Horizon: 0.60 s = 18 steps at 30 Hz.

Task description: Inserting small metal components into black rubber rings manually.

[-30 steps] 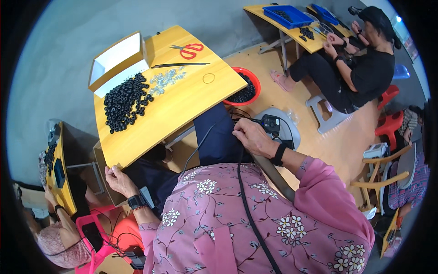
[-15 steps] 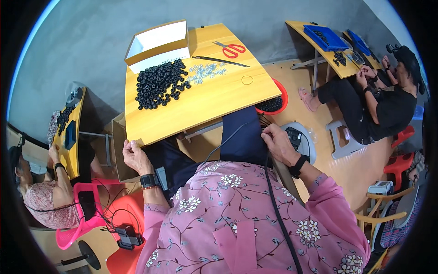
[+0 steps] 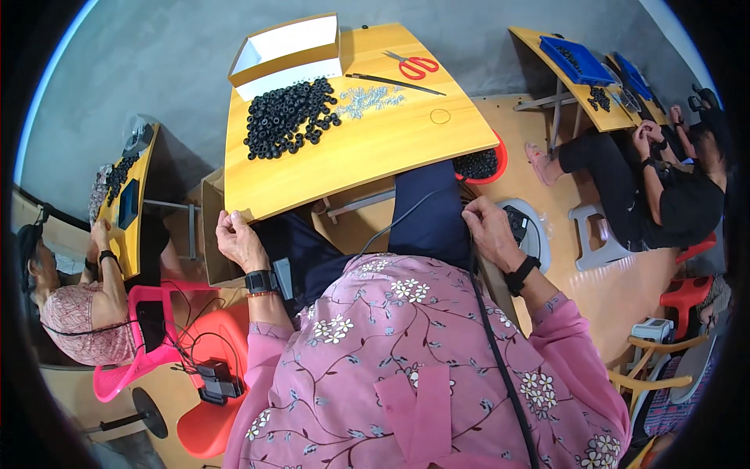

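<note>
With the left hand (image 3: 242,241) at the near-left corner of the table (image 3: 375,152) and the right hand (image 3: 494,232) curled well apart by the thigh (image 3: 428,223), their grips unclear, the black rings (image 3: 285,117) piled on the tabletop could be scattered if that corner were jolted.

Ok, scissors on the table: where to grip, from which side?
Likely the red handles, with the right hand coming from the right: the scissors lie flat, handles rightward, blades pointing left and away.
</note>
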Motion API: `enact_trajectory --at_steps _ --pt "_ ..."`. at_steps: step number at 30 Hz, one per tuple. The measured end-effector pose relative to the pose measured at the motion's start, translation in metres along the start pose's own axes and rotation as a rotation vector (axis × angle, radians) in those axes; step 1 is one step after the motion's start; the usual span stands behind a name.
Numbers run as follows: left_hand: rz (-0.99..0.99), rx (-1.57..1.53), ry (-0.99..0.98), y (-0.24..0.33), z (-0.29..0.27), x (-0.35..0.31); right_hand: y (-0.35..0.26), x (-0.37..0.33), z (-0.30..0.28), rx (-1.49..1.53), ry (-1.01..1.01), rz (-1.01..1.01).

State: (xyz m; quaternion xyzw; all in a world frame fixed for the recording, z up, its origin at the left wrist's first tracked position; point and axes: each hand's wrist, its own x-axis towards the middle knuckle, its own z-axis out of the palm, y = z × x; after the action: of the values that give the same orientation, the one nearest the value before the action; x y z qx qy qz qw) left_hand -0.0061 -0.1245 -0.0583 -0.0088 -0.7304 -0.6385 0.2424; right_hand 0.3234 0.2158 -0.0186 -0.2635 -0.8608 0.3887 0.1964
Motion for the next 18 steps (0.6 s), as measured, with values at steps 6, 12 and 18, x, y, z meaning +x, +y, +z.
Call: enact_trajectory --at_steps 6,12,18 --pt "-0.029 -0.088 0.014 -0.002 0.000 -0.001 0.002 -0.001 0.000 -0.012 -0.007 0.006" --pt "0.006 -0.063 0.028 0.001 0.001 -0.001 0.002 -0.001 0.000 -0.010 -0.014 0.017" --pt "-0.015 -0.087 0.013 -0.003 0.000 0.000 0.004 0.000 0.000 -0.045 -0.001 -0.010"
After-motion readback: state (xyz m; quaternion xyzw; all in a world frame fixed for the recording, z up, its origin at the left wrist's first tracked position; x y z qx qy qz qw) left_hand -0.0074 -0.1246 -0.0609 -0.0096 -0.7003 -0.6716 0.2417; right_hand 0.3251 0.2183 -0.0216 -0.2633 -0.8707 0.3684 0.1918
